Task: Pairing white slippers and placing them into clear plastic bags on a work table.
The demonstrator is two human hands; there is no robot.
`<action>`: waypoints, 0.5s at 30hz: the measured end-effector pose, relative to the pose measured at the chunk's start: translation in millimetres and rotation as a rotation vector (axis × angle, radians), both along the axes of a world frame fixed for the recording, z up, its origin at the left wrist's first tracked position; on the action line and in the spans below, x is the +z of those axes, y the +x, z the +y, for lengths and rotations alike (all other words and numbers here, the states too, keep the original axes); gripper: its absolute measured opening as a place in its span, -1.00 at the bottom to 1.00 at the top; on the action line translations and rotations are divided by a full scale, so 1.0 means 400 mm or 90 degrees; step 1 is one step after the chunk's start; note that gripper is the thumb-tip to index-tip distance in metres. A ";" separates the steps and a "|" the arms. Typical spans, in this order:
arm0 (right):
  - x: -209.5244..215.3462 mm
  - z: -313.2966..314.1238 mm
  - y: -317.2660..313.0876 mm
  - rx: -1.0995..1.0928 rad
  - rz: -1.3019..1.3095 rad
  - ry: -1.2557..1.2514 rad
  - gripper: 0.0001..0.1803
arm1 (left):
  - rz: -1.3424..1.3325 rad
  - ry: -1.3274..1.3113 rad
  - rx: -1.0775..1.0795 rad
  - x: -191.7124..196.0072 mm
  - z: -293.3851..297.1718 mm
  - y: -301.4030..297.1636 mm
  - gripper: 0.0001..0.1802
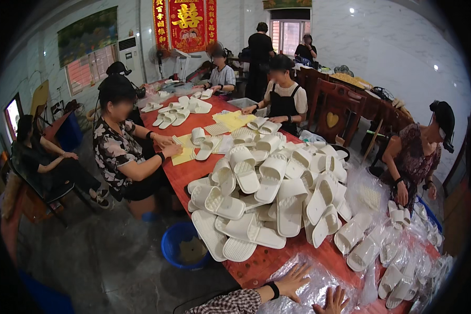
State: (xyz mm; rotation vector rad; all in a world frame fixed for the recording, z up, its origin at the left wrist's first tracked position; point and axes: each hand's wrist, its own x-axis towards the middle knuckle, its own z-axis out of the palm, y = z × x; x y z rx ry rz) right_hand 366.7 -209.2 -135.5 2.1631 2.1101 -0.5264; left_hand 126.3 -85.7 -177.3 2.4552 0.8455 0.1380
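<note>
- The wearer's left hand (292, 281) comes in from the lower edge under a checked sleeve (233, 304), palm down over crinkled clear plastic film (327, 276). Its fingers are spread wide and have hold of nothing visible.
- The right hand (332, 302) is just beside it, fingers fanned upward, with nothing seen between them. The lower rim cuts this hand off, so whether its palm touches the film is hard to tell.
- The film lies at the near end of a long red table (255, 266). Just beyond it is a large heap of white slippers (271, 175).
- The step in hand looks like spreading or sorting the film, perhaps for wrapping; the next move would seem to call for pinching one loose edge to lift a single layer.
- The table's left edge slants down toward the left forearm; a blue basin (166, 246) sits on the floor beyond it.
- Room is tight on the right, where plastic-wrapped slippers (400, 282) crowd the tabletop. A narrow strip of bare red between the heap and the left hand offers the easier path.
</note>
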 end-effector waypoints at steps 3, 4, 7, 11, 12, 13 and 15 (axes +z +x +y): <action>-0.007 0.016 0.011 -0.018 0.025 0.007 0.07 | -0.047 0.133 0.021 -0.007 0.005 0.000 0.39; -0.006 0.023 0.011 -0.020 0.026 0.004 0.07 | -0.046 0.146 0.020 -0.004 0.007 -0.004 0.40; -0.015 0.023 0.015 -0.015 0.031 0.006 0.06 | -0.010 0.128 0.009 -0.001 0.010 -0.007 0.39; 0.023 0.034 -0.015 -0.002 0.010 -0.008 0.03 | -0.035 0.078 0.003 -0.004 0.026 -0.035 0.30; 0.050 0.031 -0.028 0.000 -0.021 -0.043 -0.02 | -0.037 0.061 0.000 0.001 0.027 -0.042 0.26; 0.039 0.023 -0.018 -0.006 -0.021 -0.041 -0.02 | -0.037 0.063 -0.006 0.034 0.024 -0.052 0.26; 0.008 0.020 0.001 -0.038 0.065 0.028 0.11 | 0.066 0.066 -0.056 0.100 0.017 -0.080 0.17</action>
